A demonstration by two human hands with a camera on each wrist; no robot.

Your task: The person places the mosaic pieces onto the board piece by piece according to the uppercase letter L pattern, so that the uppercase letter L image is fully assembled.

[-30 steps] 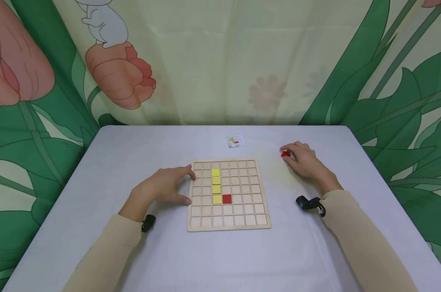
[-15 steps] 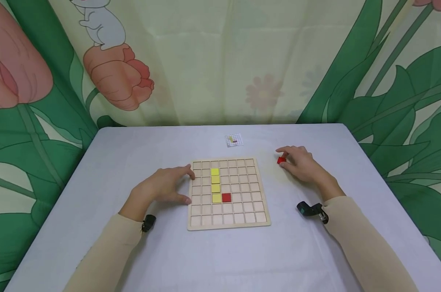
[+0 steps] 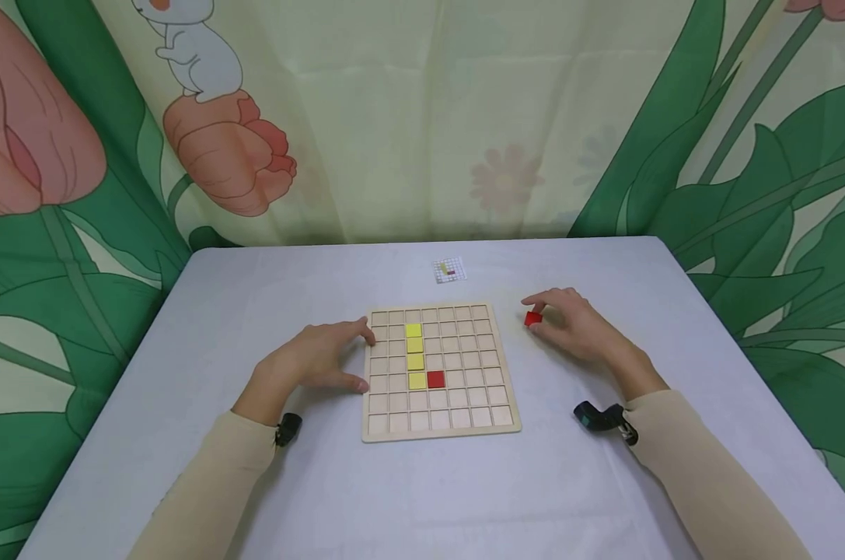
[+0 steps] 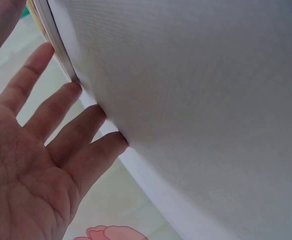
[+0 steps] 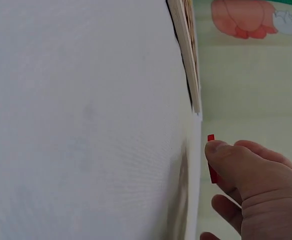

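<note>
A wooden grid board lies on the white table. In its cells sit a column of yellow tiles and, beside the lowest, one red tile. My left hand rests at the board's left edge, fingers spread, with thumb and a fingertip touching the rim. In the left wrist view that hand's fingers are extended toward the tabletop. To the right of the board, my right hand pinches another red tile between thumb and finger. The right wrist view shows this thin tile held on edge, apart from the board.
A small printed card with a grid pattern of yellow and dark red squares lies behind the board. The white tabletop extends around it. A curtain with plant and rabbit prints hangs behind the table.
My right hand has moved left and nearer to me, carrying the red tile toward the board. The left hand stays at the board's left edge.
</note>
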